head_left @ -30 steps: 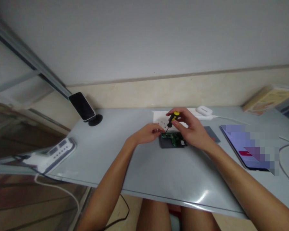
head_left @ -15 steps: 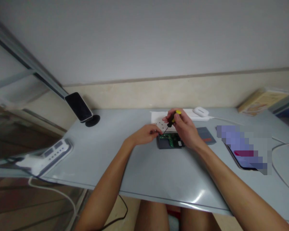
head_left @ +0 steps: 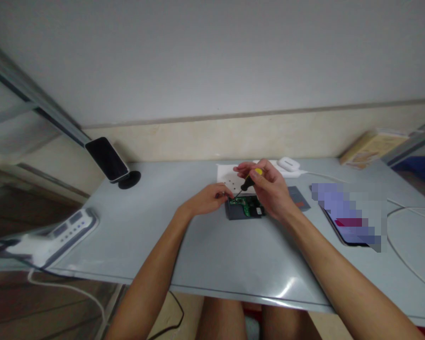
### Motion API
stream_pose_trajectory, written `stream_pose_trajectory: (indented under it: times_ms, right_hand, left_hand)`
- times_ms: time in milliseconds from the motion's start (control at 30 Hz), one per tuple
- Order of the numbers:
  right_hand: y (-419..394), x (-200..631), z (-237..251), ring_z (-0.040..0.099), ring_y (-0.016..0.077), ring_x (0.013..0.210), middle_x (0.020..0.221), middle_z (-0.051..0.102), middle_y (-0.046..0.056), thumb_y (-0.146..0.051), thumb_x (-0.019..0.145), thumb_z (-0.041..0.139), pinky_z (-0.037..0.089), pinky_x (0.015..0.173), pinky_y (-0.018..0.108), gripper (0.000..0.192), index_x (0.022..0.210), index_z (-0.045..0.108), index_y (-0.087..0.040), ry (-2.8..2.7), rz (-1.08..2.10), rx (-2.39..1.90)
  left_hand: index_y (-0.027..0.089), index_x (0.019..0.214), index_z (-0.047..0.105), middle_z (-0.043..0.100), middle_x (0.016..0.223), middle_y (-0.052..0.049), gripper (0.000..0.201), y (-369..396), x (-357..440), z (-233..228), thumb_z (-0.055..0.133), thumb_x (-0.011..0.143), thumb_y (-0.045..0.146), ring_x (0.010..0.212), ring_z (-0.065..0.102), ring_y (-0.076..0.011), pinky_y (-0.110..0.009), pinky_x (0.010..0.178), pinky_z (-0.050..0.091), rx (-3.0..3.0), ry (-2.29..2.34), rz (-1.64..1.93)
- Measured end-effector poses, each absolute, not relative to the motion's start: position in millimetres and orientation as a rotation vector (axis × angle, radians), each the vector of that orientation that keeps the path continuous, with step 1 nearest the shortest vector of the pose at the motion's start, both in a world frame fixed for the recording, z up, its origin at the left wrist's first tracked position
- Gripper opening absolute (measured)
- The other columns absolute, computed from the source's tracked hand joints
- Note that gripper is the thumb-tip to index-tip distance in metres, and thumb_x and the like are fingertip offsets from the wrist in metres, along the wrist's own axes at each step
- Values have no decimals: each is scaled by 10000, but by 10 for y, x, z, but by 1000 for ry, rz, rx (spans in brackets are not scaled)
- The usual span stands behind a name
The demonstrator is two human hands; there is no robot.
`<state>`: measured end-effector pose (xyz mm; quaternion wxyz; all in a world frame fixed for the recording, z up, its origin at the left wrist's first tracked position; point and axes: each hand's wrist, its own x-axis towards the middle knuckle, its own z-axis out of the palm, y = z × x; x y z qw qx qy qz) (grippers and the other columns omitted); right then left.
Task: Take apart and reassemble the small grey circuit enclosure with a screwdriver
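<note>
A dark, opened electronic device (head_left: 235, 213) lies on the table with a green circuit board (head_left: 247, 208) exposed. My right hand (head_left: 274, 193) grips a small black-and-yellow screwdriver (head_left: 248, 182), tilted so its shaft points down and left to the device's upper left corner. At that same corner is my left hand (head_left: 212, 198), fingers bent and pinched close to the screwdriver tip; whatever they hold is too small to see. Behind the device, small dark screws lie on a sheet of white paper (head_left: 225, 171). A flat grey panel (head_left: 298, 194) sits partly behind my right hand.
A phone (head_left: 347, 217) lies to the right, with a white cable (head_left: 389, 231) beyond. A white earbud case (head_left: 288, 164) rests at the back. On the left are a dark-screened device on a stand (head_left: 108, 159) and a power strip (head_left: 65, 236). A yellowish box (head_left: 371, 146) leans at back right.
The whole view has shifted slightly, so things appear further left. My right fingers have shifted a little around the screwdriver handle. Both hands stay at the device.
</note>
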<state>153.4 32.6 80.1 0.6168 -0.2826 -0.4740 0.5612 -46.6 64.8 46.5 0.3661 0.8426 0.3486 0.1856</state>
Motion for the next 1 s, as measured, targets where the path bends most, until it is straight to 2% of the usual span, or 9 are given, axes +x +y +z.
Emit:
stream_pose_trajectory:
  times_ms: [133,200,267,400,533,633,733,867,1000]
  right_hand:
    - [349,1555,778,566,126,645,658,528,-78,-525,788,812,479,692,274,373,886,543,-286,-1010,1304,-648]
    - [357,1550,774,533,124,629,678,497,-69,-582,833,741,464,654,270,349,986,599,-302,-983,1299,-635]
    - [352,1552,784,572,135,710,773,548,-38,-584,859,706,486,709,286,338,1024,649,-295,-986,1318,-632]
    - [315,1571,808,637,156,881,965,655,-5,-471,776,835,496,877,327,311,814,614,-255,-1051,1322,-654]
    - [294,1556,793,526,122,616,661,539,-61,-498,722,875,467,672,286,470,740,478,-248,-1027,1377,-676]
    - [302,1539,798,395,118,531,577,375,-80,-648,800,740,411,575,274,420,841,579,-263,-980,1358,-661]
    - [306,1564,839,525,153,668,704,500,-20,-647,868,650,487,685,315,398,939,667,-256,-937,1388,-639]
    - [301,1630,866,638,196,898,926,640,20,-515,745,831,511,861,352,362,750,588,-246,-949,1412,-644]
    - [323,1629,817,595,157,718,736,576,-31,-555,662,890,507,749,320,516,718,476,-252,-949,1402,-670]
  left_hand:
    - [168,1006,734,704,1009,-46,275,651,-462,472,521,876,51,917,632,-159,-282,873,510,2171,898,454]
    - [170,1006,733,702,1011,-49,259,654,-464,468,524,890,69,957,633,-167,-289,901,507,2176,899,452]
    - [168,1008,732,698,1018,-53,247,655,-467,464,524,902,87,988,632,-174,-295,919,505,2177,903,450]
    - [170,1021,727,696,1027,-51,257,650,-468,457,518,896,88,976,628,-175,-305,914,508,2167,915,445]
    - [169,1009,727,693,1000,-43,266,645,-459,455,514,880,76,928,627,-166,-292,877,511,2143,938,450]
    - [164,1017,725,690,985,-41,279,645,-454,457,510,869,66,899,625,-160,-283,853,508,2133,945,441]
    - [159,1013,725,689,995,-47,278,648,-453,458,510,863,67,907,625,-163,-286,855,507,2134,933,451]
    - [160,1011,725,690,1002,-48,270,653,-458,455,518,865,65,935,627,-168,-294,876,507,2143,923,454]
    - [164,1017,723,691,988,-44,247,653,-459,460,531,888,76,919,624,-165,-293,858,510,2154,933,446]
